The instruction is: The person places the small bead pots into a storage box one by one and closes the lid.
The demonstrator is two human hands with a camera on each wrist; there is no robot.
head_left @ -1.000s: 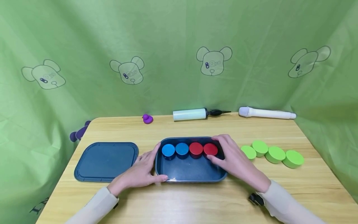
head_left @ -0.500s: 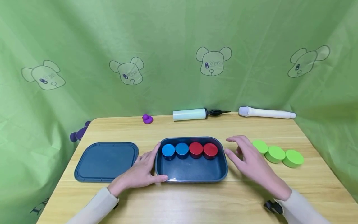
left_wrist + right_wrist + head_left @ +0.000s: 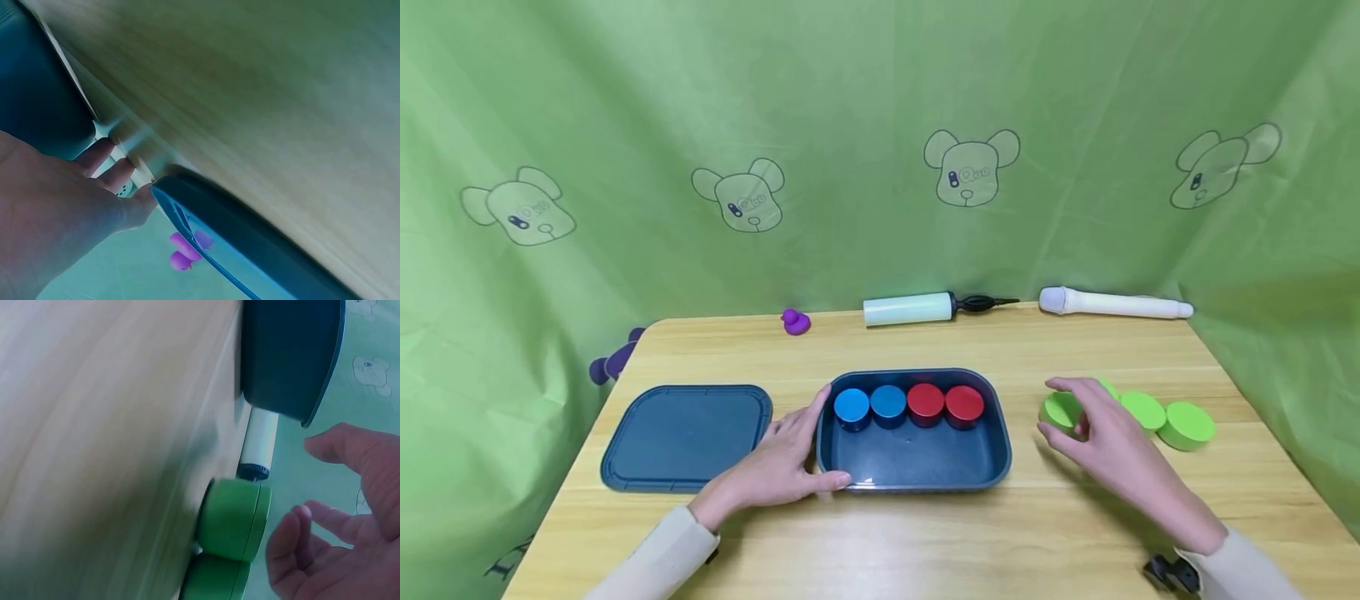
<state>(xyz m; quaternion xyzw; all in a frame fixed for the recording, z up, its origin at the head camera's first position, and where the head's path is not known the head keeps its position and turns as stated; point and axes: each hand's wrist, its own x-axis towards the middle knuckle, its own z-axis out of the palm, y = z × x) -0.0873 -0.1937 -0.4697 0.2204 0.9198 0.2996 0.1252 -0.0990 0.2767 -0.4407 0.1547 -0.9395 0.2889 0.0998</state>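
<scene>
On the worktop [image 3: 925, 542], a purple duck [image 3: 796, 323] sits left of the frame's centre, a pale pump [image 3: 907, 309] with a black nozzle [image 3: 976, 304] lies near centre and a white microphone [image 3: 1120, 303] right of it; a green curtain [image 3: 850, 92] with cartoon heads [image 3: 967, 190] fills the upper half.

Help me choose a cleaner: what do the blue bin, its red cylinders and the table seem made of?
Bin: probably molded plastic, semi-gloss, with rounded corners and soft highlights.
Red cylinders: metallic sheen, perhaps metal or coated plastic.
Table: wood or wood-look laminate, satin, showing grain lines.
</scene>
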